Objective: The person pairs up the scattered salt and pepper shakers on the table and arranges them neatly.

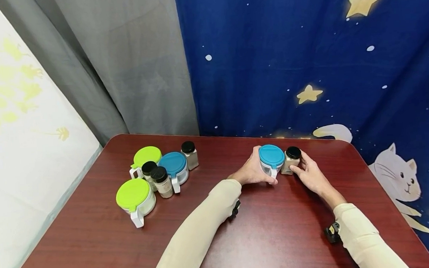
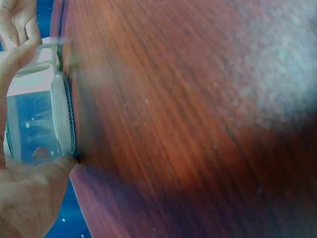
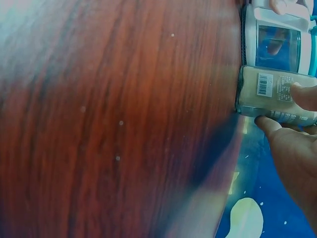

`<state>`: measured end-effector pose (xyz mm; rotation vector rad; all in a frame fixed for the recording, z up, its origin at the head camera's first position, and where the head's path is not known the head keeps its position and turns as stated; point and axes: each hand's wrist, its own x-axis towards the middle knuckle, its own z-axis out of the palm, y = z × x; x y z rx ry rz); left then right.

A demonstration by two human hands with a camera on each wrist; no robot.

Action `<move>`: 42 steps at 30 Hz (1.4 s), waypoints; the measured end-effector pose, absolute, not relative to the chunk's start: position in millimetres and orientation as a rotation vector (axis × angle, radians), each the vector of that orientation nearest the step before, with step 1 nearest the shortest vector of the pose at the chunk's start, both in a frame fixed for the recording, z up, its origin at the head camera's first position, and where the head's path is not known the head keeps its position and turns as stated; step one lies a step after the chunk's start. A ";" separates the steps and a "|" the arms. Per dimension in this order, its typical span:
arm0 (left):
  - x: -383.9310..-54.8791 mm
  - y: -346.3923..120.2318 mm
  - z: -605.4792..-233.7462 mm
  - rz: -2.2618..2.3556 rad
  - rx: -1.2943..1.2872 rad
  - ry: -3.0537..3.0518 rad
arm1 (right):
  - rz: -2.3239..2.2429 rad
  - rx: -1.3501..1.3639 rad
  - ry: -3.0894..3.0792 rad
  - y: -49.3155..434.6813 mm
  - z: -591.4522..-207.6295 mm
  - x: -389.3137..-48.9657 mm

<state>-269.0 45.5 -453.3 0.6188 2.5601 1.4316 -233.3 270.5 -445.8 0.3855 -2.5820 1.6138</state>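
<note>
My left hand (image 1: 252,169) grips a clear seasoning jar (image 1: 271,157) with a blue lid and a white handle, fingers behind it and thumb by the handle. Right beside it, my right hand (image 1: 311,173) holds a square spice bottle (image 1: 291,161) with a black cap between thumb and fingers. In the right wrist view the bottle (image 3: 267,91) shows a barcode label and pale contents, set close against the jar (image 3: 277,47). Through the jar's clear wall (image 2: 34,124) in the left wrist view, blue shows.
At the table's left stand two green-lidded jars (image 1: 132,194) (image 1: 147,156), another blue-lidded jar (image 1: 173,164) and black-capped bottles (image 1: 162,183) (image 1: 149,169) (image 1: 190,156). The reddish-brown table (image 1: 262,236) ends just behind the hands, before a blue star-patterned curtain (image 1: 247,68).
</note>
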 end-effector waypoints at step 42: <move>-267.1 91.2 -448.6 1.334 0.618 2.570 | 1.452 0.347 -2.667 310.2 -437.6 -221.0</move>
